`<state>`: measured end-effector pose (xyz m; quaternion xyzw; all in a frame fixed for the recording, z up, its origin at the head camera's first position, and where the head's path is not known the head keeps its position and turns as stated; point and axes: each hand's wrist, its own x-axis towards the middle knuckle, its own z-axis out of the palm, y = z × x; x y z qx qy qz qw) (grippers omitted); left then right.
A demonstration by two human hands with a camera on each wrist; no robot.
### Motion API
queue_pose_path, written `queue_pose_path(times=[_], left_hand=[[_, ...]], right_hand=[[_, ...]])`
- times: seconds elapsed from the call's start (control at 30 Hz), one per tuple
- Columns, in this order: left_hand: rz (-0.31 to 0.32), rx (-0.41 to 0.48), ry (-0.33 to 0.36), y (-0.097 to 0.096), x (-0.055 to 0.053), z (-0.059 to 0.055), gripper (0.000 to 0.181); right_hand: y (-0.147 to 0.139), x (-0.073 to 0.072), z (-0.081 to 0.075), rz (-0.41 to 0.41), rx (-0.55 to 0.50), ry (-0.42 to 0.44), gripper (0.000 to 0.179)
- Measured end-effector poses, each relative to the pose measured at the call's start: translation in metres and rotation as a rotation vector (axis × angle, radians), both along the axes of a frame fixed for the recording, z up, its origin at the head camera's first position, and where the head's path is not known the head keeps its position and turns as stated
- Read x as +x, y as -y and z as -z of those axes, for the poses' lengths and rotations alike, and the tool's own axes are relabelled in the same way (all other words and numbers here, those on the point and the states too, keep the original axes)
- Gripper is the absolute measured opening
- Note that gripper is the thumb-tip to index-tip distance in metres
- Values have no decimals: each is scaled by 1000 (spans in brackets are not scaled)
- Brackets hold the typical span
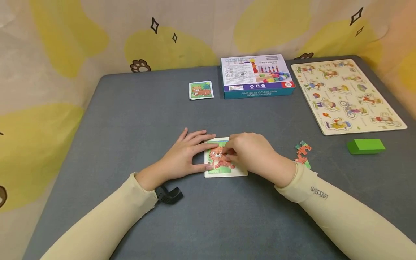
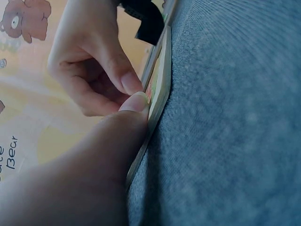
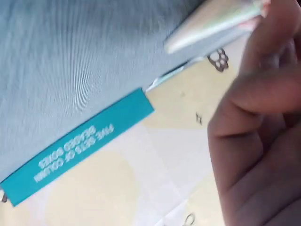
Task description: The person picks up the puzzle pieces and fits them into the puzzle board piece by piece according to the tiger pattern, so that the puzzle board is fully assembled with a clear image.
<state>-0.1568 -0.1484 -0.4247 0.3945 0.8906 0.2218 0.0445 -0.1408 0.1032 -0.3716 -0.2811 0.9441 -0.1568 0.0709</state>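
A small wooden jigsaw puzzle board (image 1: pixel 238 173) with a pale rim lies flat on the grey table, bearing a partly assembled orange tiger picture (image 1: pixel 219 164) on green. My left hand (image 1: pixel 186 157) rests at its left side, fingers spread, with thumb and a fingertip touching the board; the left wrist view shows the thumb (image 2: pixel 136 102) at the edge. Over the board's upper right, my right hand (image 1: pixel 251 150) has curled fingers and pinches at the tiger's face, seemingly on a puzzle piece that the fingers mostly hide. Loose puzzle pieces (image 1: pixel 302 160) lie right of my right wrist.
Farther back are a tiger picture card (image 1: pixel 200 90) and a teal-sided bead box (image 1: pixel 258 92). A large wooden peg puzzle (image 1: pixel 351 92) lies at the right, with a green block (image 1: pixel 366 146) in front. A patterned cloth (image 1: pixel 182 47) hangs behind the table.
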Motion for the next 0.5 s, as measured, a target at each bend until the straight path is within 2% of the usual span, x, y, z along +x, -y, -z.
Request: queue_pose_path(times=[0.1, 0.3, 0.37, 0.5], left_hand=[[-7, -1, -5, 2, 1, 1, 67], [5, 6, -16, 2, 1, 1, 66], [8, 10, -14, 2, 1, 0, 67], [3, 6, -13, 1, 2, -1, 67]], right_hand=[[-9, -5, -12, 2, -3, 5, 17], [-47, -11, -42, 78, 24, 43, 21], [-64, -14, -47, 98, 54, 54, 20], [-103, -21, -46, 128, 146, 66, 21]])
